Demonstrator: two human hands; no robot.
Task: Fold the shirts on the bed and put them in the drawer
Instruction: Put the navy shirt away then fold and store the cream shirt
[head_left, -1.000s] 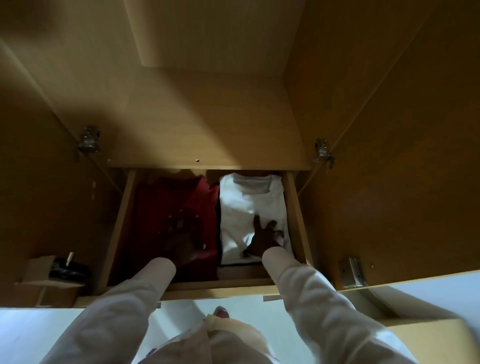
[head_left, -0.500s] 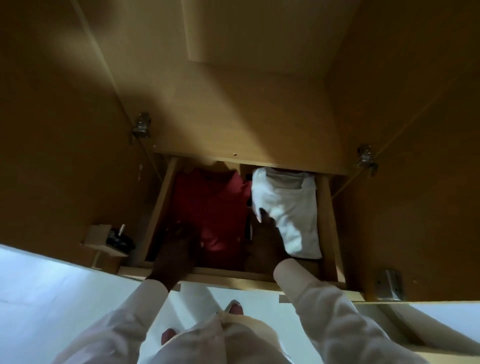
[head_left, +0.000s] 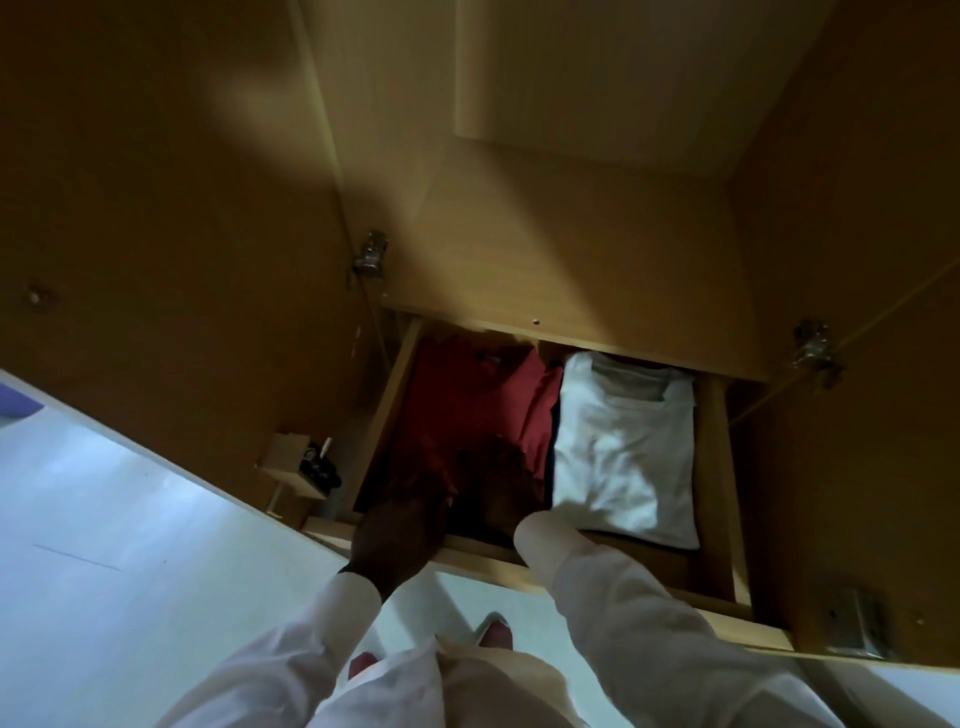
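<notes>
The wooden drawer (head_left: 719, 467) stands pulled out at the bottom of a wardrobe. A folded red shirt (head_left: 467, 400) lies in its left half and a folded white shirt (head_left: 623, 447) in its right half. My left hand (head_left: 400, 525) reaches over the drawer's front edge and rests on the near end of the red shirt. My right hand (head_left: 498, 488) is down inside the drawer on the red shirt's right side, next to the white shirt. It is in deep shadow, so its fingers cannot be made out.
Both wardrobe doors are swung open, the left door (head_left: 156, 234) and the right door (head_left: 857, 415), each with metal hinges (head_left: 371, 257). A small cardboard box (head_left: 298, 462) with black items sits left of the drawer. White floor (head_left: 130, 571) lies below, with my red shoes (head_left: 496, 631).
My right hand left the white shirt and moved left onto the red shirt. The white shirt lies flat again. My left hand drew back toward the drawer's front edge. The view swung right.
</notes>
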